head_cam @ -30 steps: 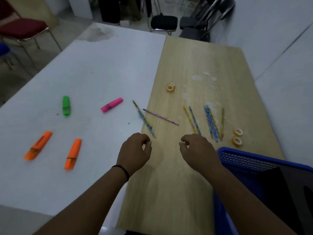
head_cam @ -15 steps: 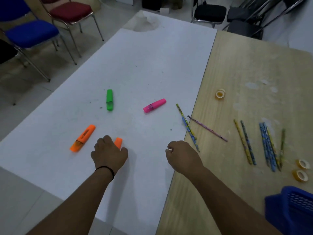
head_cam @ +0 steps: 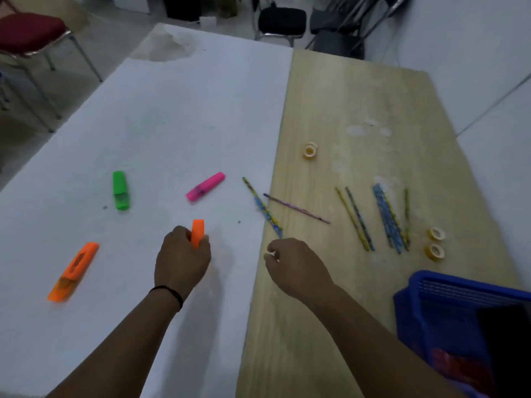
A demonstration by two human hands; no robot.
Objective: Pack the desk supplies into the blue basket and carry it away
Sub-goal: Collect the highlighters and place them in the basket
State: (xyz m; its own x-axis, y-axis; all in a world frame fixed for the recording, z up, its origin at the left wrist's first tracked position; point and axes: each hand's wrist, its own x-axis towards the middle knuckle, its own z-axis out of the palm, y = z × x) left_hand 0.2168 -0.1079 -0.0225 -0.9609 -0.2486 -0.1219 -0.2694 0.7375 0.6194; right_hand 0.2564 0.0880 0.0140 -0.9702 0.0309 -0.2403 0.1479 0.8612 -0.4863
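Two tabletops meet here, a matte white one (head_cam: 161, 133) and a pale wood-grain one (head_cam: 373, 110). Half a second ago your left hand (head_cam: 182, 261) lay flat over the near orange highlighter (head_cam: 197, 233); now its fingers curl round that chunky plastic barrel, lifted end-up. First item secured, nothing packed yet. Your right hand (head_cam: 296, 264) hovers loosely curled, holding nothing, near the slim patterned pencils (head_cam: 370, 218). The blue basket (head_cam: 431, 294), ribbed plastic, waits at your right.
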